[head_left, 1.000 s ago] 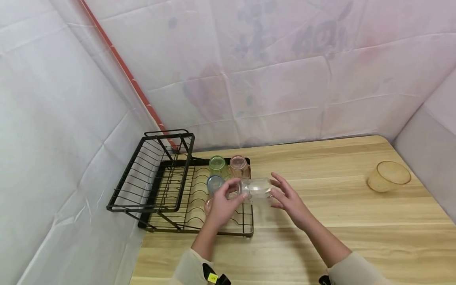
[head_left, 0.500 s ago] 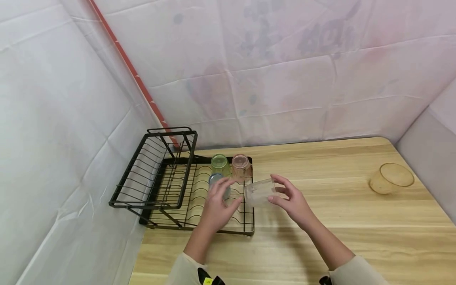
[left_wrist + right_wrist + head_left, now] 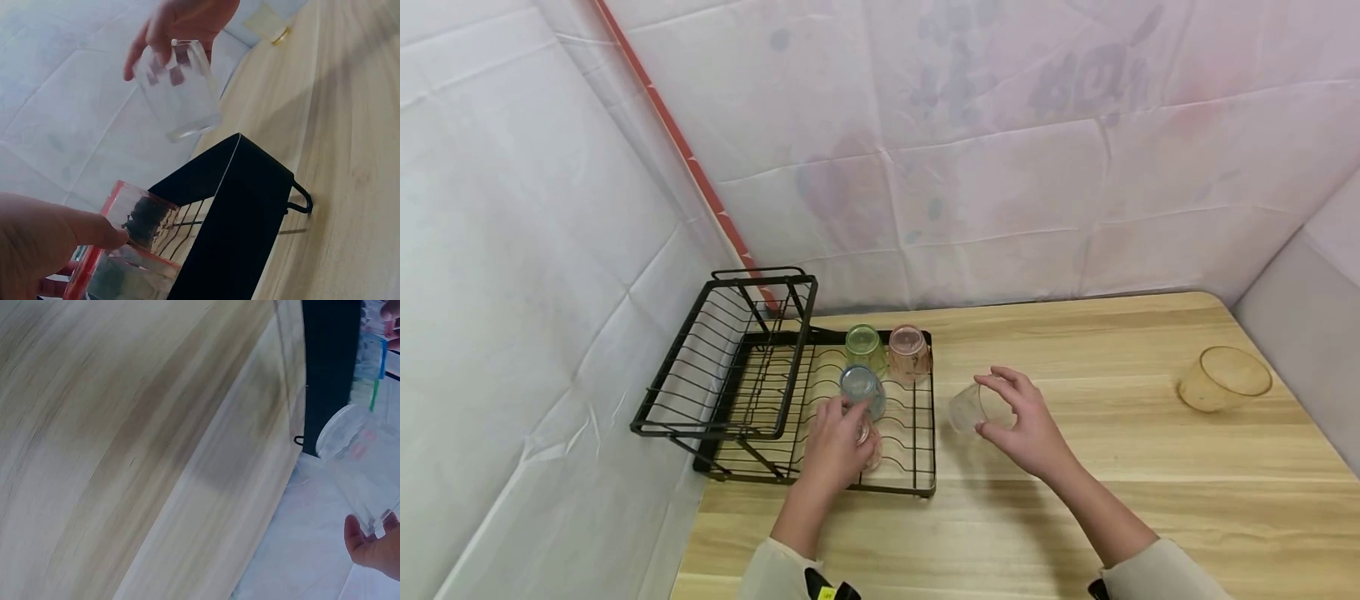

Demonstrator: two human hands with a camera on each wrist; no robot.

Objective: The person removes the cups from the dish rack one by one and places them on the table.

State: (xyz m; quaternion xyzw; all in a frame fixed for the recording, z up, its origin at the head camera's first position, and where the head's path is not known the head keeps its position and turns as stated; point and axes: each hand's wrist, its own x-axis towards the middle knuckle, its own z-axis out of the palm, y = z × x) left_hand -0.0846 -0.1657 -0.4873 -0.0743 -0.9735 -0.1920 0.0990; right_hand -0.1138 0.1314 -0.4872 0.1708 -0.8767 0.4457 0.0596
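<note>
My left hand [image 3: 829, 450] holds a small pink glass [image 3: 872, 448] in the front part of the black dish rack [image 3: 895, 490]. In the left wrist view the left thumb lies against red-tinted glass, while most of the fingers are hidden. To the right of the rack, above the table, my right hand [image 3: 1033, 427] holds a clear glass [image 3: 965, 408] by its rim end, thumb on one side and fingers on the other. The clear glass [image 3: 181, 100] is tilted, its base toward the rack. A blue glass [image 3: 860, 382] stands upside down just behind the left hand.
Behind the blue glass, a green glass [image 3: 865, 343] and another pink glass [image 3: 909, 352] stand upside down in the rack. An upper wire shelf [image 3: 722, 362] rises at the left. A yellow glass bowl [image 3: 1221, 382] lies tilted at the table's far right. White sheeting hangs behind.
My left hand has let go of the clear glass and moved left and down onto the pink glass. The right hand keeps the clear glass and has shifted slightly right.
</note>
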